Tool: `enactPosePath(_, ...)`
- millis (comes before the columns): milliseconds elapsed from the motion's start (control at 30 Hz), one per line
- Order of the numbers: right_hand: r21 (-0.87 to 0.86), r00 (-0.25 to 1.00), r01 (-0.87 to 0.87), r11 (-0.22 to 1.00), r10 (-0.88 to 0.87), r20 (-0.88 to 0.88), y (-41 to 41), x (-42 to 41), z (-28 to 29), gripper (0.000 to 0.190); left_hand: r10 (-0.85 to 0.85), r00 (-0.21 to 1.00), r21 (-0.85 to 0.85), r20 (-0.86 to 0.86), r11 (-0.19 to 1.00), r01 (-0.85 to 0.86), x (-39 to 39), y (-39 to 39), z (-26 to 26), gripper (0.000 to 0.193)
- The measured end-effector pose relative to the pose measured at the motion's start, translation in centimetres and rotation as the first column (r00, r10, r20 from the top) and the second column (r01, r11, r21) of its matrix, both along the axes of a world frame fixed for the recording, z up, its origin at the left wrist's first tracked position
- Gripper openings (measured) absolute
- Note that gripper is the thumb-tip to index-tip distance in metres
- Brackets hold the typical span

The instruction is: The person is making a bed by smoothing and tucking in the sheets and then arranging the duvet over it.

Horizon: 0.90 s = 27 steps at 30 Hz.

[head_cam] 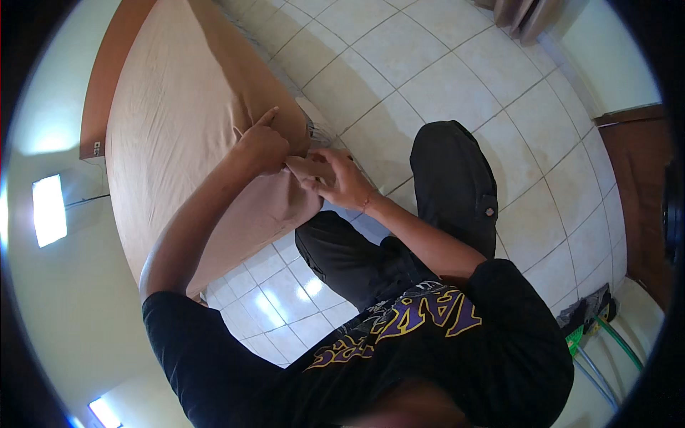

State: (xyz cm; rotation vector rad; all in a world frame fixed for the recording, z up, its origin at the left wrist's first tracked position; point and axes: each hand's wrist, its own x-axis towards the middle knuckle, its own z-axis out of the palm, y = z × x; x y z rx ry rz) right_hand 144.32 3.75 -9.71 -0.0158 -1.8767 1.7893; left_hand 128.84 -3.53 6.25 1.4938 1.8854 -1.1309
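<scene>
A tan bed sheet (166, 101) covers the mattress before me, with wrinkles along its top and a bunched fold near the corner. My left hand (262, 144) lies at that corner, index finger stretched along the cloth and the other fingers curled onto it. Just to its right, my right hand (342, 179) holds a loose flap of the same sheet between thumb and fingers. The flap hangs at the mattress corner, beside my bent knee. Under the sheet's edge, a bit of the bed's side (318, 128) shows; the mattress itself is mostly hidden.
A brown headboard (109, 59) stands at the bed's far left end. Pale floor tiles (364, 80) surround the bed. My dark-trousered knees (455, 176) are close to the corner. Brushes with green and grey handles (615, 339) lean at lower right, near a brown door (639, 198).
</scene>
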Motion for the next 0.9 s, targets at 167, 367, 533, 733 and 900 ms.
enactPosePath(167,0.098,0.978,-0.204,0.974,0.199,0.053,-0.8,-3.5,-1.9,0.035,0.003,0.999,-0.129,-0.033,0.992,-0.007,0.8,2.1,0.1,0.02)
enactPosePath(367,-0.098,0.875,-0.4,0.911,0.411,0.256,0.1,-3.9,-4.0,0.019,0.214,0.963,0.23,0.162,0.941,-0.248,-0.1,-0.2,2.5,0.043)
enactPosePath(533,-0.21,0.836,-0.466,0.859,0.506,0.212,-0.8,-2.2,-5.3,0.021,0.286,0.905,0.434,0.315,0.805,-0.405,0.7,0.0,5.5,0.065)
enactPosePath(733,-0.21,0.85,-0.504,0.838,0.525,0.053,-1.4,0.4,-1.0,0.016,0.13,0.989,0.567,0.075,0.81,-0.149,1.2,-2.2,6.6,0.054)
enactPosePath(900,0.002,0.893,-0.441,0.898,0.438,0.106,0.2,2.2,1.5,0.015,-0.045,0.997,0.359,0.067,0.933,0.018,-1.1,-1.2,7.0,0.031)
